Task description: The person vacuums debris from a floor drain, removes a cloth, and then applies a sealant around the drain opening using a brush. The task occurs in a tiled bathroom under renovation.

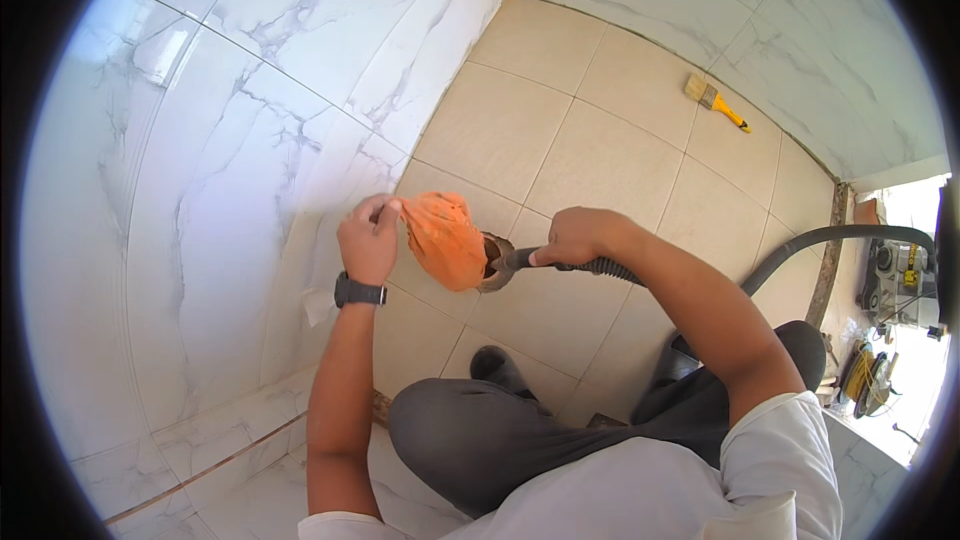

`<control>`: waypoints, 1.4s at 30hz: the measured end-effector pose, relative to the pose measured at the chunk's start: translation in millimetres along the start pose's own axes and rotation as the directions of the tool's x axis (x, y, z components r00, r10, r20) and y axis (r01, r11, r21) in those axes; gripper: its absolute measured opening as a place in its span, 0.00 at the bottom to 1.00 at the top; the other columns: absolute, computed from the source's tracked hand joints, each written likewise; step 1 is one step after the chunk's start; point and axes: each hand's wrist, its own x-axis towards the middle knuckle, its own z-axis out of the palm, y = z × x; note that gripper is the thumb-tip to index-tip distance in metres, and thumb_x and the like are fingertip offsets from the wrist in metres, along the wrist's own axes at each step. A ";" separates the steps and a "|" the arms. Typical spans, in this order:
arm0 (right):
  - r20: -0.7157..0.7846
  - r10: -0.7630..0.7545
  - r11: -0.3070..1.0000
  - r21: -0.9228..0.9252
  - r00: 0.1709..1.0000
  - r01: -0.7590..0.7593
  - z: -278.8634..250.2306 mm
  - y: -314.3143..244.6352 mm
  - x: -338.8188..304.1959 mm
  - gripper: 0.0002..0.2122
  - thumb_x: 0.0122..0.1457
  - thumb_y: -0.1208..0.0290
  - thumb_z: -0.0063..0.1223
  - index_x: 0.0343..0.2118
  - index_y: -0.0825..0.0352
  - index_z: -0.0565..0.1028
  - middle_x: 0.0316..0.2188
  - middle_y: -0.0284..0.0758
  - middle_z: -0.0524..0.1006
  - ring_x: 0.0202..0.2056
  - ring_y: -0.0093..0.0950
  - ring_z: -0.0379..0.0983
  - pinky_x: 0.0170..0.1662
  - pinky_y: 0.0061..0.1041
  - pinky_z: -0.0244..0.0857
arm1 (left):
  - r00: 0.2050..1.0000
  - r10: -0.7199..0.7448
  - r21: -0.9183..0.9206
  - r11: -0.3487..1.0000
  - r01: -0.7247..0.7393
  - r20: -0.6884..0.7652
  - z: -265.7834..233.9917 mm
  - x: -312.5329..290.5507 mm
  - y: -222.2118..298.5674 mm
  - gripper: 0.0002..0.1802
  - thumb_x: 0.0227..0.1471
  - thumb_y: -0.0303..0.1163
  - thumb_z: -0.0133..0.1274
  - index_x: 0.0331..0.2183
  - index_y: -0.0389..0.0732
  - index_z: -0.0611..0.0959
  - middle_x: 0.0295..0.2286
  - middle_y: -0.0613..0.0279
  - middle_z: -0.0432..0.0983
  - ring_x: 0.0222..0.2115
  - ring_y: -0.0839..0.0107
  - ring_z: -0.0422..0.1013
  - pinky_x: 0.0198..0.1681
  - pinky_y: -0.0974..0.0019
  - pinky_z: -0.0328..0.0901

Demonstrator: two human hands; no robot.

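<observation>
My left hand [369, 239] pinches the edge of a crumpled orange cloth [441, 242], which hangs over part of a round hole [497, 281] in the tiled floor. My right hand [583, 234] is closed round a black vacuum hose [612, 268]. The hose's nozzle end [514, 260] points left into the mouth of the hole, close beside the cloth. The cloth covers the hole's left side, so its full rim is hidden.
White marbled wall tiles [290, 130] rise at the left and back. A yellow-handled paintbrush [718, 103] lies on the beige floor at the far right. Beyond a threshold [828, 260] at the right stand a grey machine [898, 275] and a coil of yellow cable [865, 380].
</observation>
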 end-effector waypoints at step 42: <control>0.061 0.356 -0.130 0.991 0.932 -0.016 127.1 365.4 -228.1 0.26 0.64 0.48 0.51 0.41 0.74 0.77 0.18 0.34 0.72 0.16 0.25 0.71 0.20 0.25 0.69 | 0.741 0.255 -0.424 0.904 0.044 0.621 451.3 66.8 531.9 0.15 0.52 0.27 0.55 0.39 0.26 0.81 0.31 0.53 0.80 0.28 0.71 0.78 0.34 0.72 0.75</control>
